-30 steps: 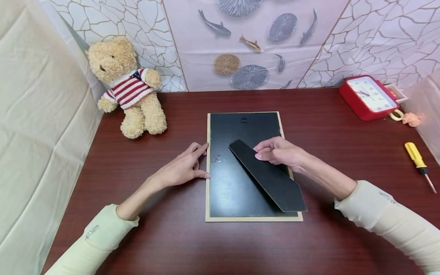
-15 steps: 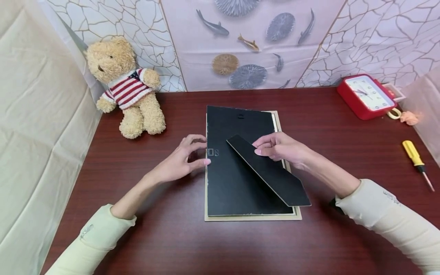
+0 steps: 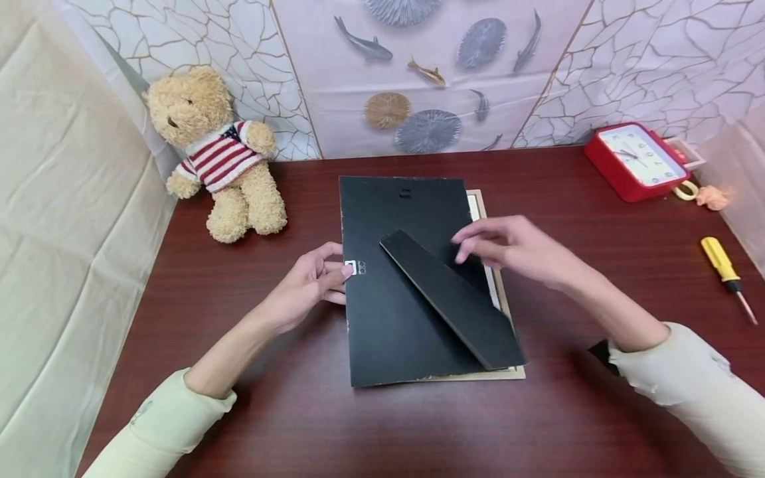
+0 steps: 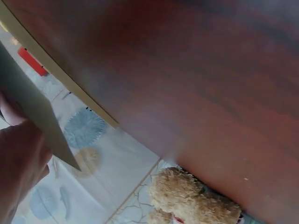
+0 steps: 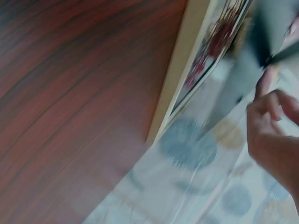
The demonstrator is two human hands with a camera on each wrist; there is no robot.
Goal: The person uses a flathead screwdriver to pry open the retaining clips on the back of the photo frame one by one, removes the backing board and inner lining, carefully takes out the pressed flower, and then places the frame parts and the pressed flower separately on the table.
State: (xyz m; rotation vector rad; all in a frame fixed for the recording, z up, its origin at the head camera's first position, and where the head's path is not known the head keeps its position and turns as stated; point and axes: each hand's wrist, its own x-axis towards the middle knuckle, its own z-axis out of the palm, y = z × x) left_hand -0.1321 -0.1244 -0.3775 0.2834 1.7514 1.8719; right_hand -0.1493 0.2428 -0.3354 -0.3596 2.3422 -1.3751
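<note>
A black backing board (image 3: 382, 332) with a black stand leg (image 3: 445, 295) is raised off a pale wooden picture frame (image 3: 478, 199) and shifted to its left. My left hand (image 3: 301, 292) pinches the board's left edge, the thumb on top near a small metal hanger (image 3: 360, 267). Just right of the stand leg, my right hand (image 3: 514, 252) hovers with loosely bent fingers, holding nothing. In the right wrist view, the tilted board (image 5: 233, 88) stands apart from the frame (image 5: 179, 74), and part of a dark red picture (image 5: 210, 49) shows inside.
A teddy bear (image 3: 221, 153) in a striped sweater sits at the back left. At the back right stands a red clock (image 3: 636, 162), with a yellow-handled screwdriver (image 3: 721, 262) in front of it. A patterned cloth (image 3: 335, 126) hangs behind the dark wooden table (image 3: 287, 411).
The backing board has lifted out of the frame and moved left. My left hand has gone from the frame's edge to gripping the board. My right hand has let go of the stand leg.
</note>
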